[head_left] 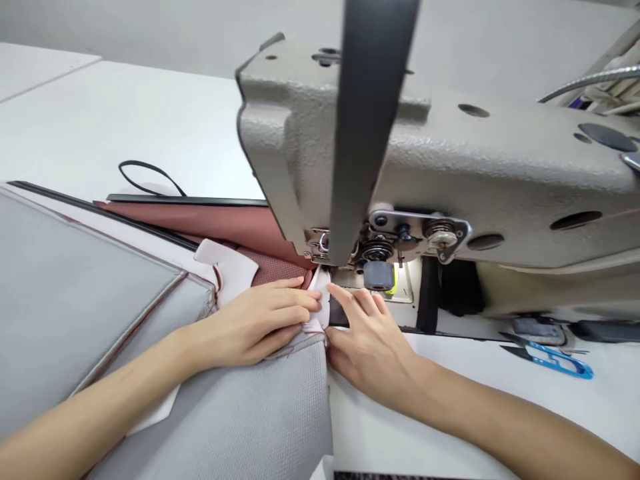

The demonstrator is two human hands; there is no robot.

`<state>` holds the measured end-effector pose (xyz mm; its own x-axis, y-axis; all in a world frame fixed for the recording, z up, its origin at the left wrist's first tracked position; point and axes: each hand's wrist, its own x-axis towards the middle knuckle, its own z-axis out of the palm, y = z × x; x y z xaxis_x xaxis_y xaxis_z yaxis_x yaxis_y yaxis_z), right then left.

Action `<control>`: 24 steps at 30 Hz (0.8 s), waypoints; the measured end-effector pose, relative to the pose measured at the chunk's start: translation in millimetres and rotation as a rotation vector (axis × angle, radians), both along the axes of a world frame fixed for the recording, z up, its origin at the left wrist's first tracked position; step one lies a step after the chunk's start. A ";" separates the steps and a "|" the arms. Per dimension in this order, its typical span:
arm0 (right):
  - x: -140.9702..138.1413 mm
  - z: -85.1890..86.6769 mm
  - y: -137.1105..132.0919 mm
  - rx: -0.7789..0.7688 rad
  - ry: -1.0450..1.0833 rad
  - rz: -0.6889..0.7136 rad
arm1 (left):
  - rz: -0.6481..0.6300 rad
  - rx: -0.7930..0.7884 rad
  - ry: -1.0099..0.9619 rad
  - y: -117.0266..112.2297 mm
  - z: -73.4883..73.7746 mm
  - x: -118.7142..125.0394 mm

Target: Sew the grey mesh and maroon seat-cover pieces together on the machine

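A sewing machine (pixel 450 160) stands over a large piece of fabric with a grey textured side (pixel 260 413) and a dusty-red side (pixel 210 223). My left hand (pixel 265 313) lies flat on the fabric, fingers stretched toward a narrow white strip (pixel 323 293) running under the machine head. From the other side, my right hand (pixel 367 340) grips the layered edge, its thumb low and its index fingertip against the white strip. A dark vertical bar (pixel 373 127) hides the needle and most of the presser foot. Left of the strip, a white flap (pixel 227 267) sticks up.
Blue-handled thread snips (pixel 555 360) lie on the white table (pixel 480 413) at the right, near small dark items. A thin black loop (pixel 150 175) and black edging (pixel 190 199) border the fabric's far side. Cables (pixel 595 83) run at upper right.
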<state>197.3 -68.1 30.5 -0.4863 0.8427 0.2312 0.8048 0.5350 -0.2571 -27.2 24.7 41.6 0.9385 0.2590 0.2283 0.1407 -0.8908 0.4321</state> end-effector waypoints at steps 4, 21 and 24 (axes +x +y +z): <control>0.0 -1.2 8.5 -0.028 -0.004 0.003 | 0.010 0.012 -0.012 12.0 -5.8 -4.5; -2.0 -10.8 24.6 0.086 0.126 -0.028 | 0.094 0.004 -0.069 17.8 -8.8 -0.5; -0.3 -10.8 25.6 0.090 0.127 -0.021 | 0.109 0.027 -0.073 16.9 -7.7 2.4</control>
